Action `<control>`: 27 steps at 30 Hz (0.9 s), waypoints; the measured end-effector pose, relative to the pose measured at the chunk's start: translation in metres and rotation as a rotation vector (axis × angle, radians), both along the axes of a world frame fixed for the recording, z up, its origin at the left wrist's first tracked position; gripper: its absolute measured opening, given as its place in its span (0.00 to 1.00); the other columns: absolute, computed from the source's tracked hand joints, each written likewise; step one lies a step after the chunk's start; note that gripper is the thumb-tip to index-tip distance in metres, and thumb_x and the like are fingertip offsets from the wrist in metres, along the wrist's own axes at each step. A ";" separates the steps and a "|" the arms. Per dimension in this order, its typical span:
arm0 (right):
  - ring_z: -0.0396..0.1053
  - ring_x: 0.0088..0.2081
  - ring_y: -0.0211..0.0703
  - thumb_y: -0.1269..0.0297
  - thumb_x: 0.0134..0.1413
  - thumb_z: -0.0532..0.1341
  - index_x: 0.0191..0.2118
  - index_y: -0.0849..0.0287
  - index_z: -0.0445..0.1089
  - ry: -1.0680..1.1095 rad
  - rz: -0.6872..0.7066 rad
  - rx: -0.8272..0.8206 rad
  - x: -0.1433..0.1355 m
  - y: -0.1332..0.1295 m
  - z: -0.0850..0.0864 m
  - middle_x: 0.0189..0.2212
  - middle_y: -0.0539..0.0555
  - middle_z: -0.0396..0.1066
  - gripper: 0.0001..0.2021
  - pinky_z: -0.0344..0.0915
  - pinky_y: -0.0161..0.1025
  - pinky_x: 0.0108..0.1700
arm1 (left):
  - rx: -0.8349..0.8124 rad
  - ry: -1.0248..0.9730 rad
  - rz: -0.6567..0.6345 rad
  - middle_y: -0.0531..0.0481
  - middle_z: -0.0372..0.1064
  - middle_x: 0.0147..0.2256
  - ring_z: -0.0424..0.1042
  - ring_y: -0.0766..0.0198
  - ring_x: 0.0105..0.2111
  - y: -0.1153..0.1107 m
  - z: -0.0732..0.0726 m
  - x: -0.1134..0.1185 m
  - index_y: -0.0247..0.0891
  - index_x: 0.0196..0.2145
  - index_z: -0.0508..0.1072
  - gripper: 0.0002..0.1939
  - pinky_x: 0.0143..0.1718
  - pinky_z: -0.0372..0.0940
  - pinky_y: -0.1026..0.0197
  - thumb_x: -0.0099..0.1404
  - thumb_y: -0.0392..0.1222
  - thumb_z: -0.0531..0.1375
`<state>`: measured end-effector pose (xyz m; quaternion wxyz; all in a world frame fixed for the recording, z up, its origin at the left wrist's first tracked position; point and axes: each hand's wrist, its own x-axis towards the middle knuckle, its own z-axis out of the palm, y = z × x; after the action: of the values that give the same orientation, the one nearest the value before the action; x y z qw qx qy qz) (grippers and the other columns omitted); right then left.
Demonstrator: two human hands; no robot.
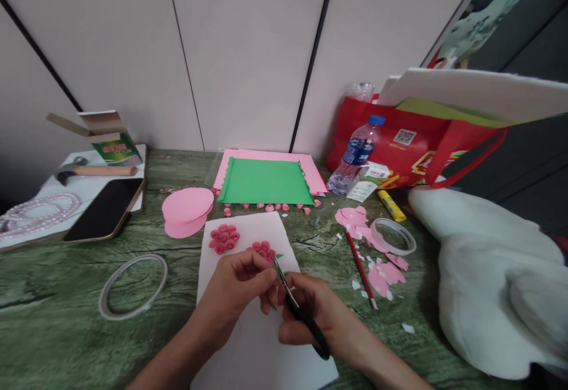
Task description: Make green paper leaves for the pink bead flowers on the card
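Observation:
My right hand grips a pair of black-handled scissors, the blades pointing up and to the left. Close beside the blades, my left hand is closed in a pinch on a small green paper piece, mostly hidden by the fingers. Both hands are over a white sheet. On that sheet sit a cluster of rolled pink paper flowers and a second flower cluster, partly covered by my left hand. A small green leaf shape shows at the second cluster's right side.
Left: a tape roll, pink paper ovals, a phone and a hammer. Behind lies green paper. Right: a pencil, paper scraps, another tape roll, a glue stick, a bottle and a red bag.

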<state>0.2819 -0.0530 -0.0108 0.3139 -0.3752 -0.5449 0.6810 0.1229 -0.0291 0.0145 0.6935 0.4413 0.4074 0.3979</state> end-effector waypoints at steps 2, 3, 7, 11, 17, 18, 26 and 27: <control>0.49 0.20 0.29 0.49 0.34 0.70 0.30 0.59 0.59 -0.007 0.001 -0.001 0.000 0.000 -0.001 0.22 0.43 0.59 0.24 0.44 0.31 0.21 | -0.002 0.000 -0.004 0.53 0.68 0.16 0.63 0.70 0.17 0.000 -0.001 0.000 0.34 0.20 0.67 0.10 0.18 0.59 0.67 0.53 0.39 0.63; 0.49 0.20 0.29 0.49 0.34 0.70 0.30 0.59 0.59 -0.008 0.001 0.000 0.000 0.000 -0.002 0.20 0.43 0.58 0.24 0.44 0.31 0.21 | -0.002 -0.001 -0.005 0.53 0.68 0.16 0.63 0.70 0.17 0.000 -0.001 0.000 0.34 0.20 0.67 0.10 0.18 0.58 0.67 0.53 0.39 0.63; 0.51 0.17 0.28 0.46 0.34 0.69 0.29 0.59 0.60 0.001 -0.052 0.010 -0.001 0.000 -0.007 0.17 0.43 0.58 0.25 0.48 0.29 0.19 | 0.008 -0.004 -0.007 0.53 0.67 0.16 0.63 0.70 0.17 0.001 -0.001 -0.001 0.35 0.21 0.67 0.10 0.19 0.58 0.67 0.53 0.40 0.63; 0.59 0.17 0.32 0.45 0.39 0.66 0.29 0.59 0.59 0.028 -0.156 0.034 -0.003 0.002 -0.006 0.16 0.45 0.62 0.23 0.55 0.31 0.20 | 0.037 0.018 0.072 0.56 0.63 0.17 0.59 0.72 0.17 0.002 -0.001 -0.001 0.35 0.21 0.68 0.09 0.19 0.55 0.68 0.52 0.40 0.63; 0.60 0.23 0.32 0.58 0.39 0.70 0.31 0.59 0.63 0.097 -0.365 0.067 -0.003 0.002 -0.001 0.23 0.48 0.68 0.18 0.56 0.30 0.24 | -0.032 0.073 0.114 0.58 0.60 0.17 0.51 0.76 0.16 0.000 -0.003 0.002 0.35 0.20 0.70 0.09 0.16 0.46 0.69 0.49 0.40 0.65; 0.60 0.23 0.32 0.60 0.38 0.71 0.31 0.58 0.63 0.106 -0.391 0.070 -0.003 0.002 -0.001 0.24 0.48 0.68 0.17 0.57 0.30 0.25 | -0.036 0.078 0.103 0.57 0.61 0.18 0.52 0.76 0.16 -0.001 -0.003 0.004 0.35 0.20 0.70 0.08 0.16 0.46 0.69 0.49 0.40 0.65; 0.60 0.22 0.30 0.67 0.37 0.71 0.30 0.58 0.64 0.119 -0.487 0.086 0.000 0.002 -0.003 0.22 0.45 0.67 0.15 0.56 0.27 0.23 | 0.025 0.092 0.080 0.57 0.59 0.17 0.52 0.75 0.17 -0.007 -0.004 0.012 0.35 0.19 0.72 0.07 0.17 0.47 0.69 0.49 0.39 0.64; 0.60 0.22 0.30 0.67 0.39 0.70 0.30 0.58 0.64 0.116 -0.496 0.097 0.000 0.002 -0.003 0.22 0.45 0.68 0.14 0.56 0.27 0.22 | 0.033 0.100 0.080 0.58 0.58 0.16 0.51 0.75 0.16 -0.007 -0.004 0.012 0.35 0.20 0.71 0.07 0.16 0.46 0.69 0.50 0.39 0.64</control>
<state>0.2821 -0.0515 -0.0135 0.5198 -0.4422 -0.4493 0.5765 0.1352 -0.0364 0.0101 0.6483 0.4557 0.4522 0.4094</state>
